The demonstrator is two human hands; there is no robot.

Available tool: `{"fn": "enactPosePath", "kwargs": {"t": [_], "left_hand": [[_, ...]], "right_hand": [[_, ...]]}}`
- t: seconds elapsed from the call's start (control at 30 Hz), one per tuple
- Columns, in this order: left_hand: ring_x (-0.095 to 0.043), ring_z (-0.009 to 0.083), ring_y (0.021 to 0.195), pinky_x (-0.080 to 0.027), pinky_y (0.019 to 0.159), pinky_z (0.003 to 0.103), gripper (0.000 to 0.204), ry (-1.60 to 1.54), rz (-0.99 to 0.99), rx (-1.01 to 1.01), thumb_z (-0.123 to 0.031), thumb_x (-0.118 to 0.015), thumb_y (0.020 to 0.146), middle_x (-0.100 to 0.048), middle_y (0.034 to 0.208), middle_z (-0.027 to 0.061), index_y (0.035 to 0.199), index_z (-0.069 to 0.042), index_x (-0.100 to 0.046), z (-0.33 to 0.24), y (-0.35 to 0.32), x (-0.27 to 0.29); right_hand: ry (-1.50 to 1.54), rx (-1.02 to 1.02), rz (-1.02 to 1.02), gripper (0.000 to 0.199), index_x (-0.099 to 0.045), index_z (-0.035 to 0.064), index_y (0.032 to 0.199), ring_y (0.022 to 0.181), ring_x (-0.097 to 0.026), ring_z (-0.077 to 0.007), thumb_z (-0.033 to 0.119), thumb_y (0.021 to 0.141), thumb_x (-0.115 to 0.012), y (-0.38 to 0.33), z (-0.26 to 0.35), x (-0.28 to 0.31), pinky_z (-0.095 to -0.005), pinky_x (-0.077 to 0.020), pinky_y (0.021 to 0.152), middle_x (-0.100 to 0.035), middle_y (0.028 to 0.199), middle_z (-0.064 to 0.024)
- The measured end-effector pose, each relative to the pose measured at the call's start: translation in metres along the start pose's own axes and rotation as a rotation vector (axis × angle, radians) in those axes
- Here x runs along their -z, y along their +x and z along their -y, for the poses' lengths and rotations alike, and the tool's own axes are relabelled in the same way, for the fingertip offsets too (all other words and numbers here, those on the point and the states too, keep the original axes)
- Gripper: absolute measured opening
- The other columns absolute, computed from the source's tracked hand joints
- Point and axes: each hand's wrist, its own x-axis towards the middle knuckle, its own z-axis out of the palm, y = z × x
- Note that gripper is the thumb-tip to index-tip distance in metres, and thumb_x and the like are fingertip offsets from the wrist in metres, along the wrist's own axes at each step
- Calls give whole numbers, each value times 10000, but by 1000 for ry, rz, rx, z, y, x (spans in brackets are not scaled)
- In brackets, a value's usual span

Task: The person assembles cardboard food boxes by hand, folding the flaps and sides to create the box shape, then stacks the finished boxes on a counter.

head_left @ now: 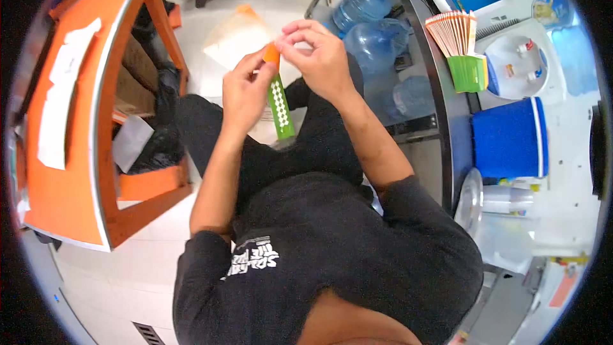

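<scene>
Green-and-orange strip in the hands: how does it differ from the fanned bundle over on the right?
The strip is slim and straight; the bundle is wider and spreads out like a fan. The left hand grips the strip, while neither hand touches the bundle. The strip carries white diamonds on green; the bundle's fanned part shows orange-and-white stripes. Both include green and orange.

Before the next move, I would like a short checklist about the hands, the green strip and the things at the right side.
1. Left grip closed on the green strip: ok.
2. Right grip at the strip's orange end: ok.
3. Right fingertips pinching firmly: cannot tell.
4. Strip's lower end clear of the lap: cannot tell.
5. Fanned paper bundle apart from both hands: ok.
6. Blue bucket apart from both hands: ok.
</scene>
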Motion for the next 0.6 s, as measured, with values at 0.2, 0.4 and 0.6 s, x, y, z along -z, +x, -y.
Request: {"fn": "enactPosePath", "kwargs": {"t": [0.2,0.4,0.6], "left_hand": [[-603,92,840,-471,740,220,310,-377,166,272,-97,-576,885,-665,966,76,1166,32,-607,11,-1,5],[-598,116,954,-461,854,245,353,-476,321,346,-138,-602,893,-650,1059,87,1206,24,-578,20,19,14],[-584,127,990,-456,893,271,374,-230,322,281,-150,-617,888,-633,1106,87,1215,23,-568,6,35,-1]], "right_hand": [[-68,-73,40,150,-685,-15,888,918,-622,-162,119,823,-664,-11,-11,3,-284,-551,764,-593,1113,-129],[-50,-68,41,133,-691,-1,876,857,-639,-165,114,812,-670,-7,-20,-5,-269,-538,695,-612,1097,-108],[-213,9,-63,104,-685,11,849,917,-639,-216,97,790,-684,-2,-29,9,-310,-495,817,-650,1021,-124]]}}
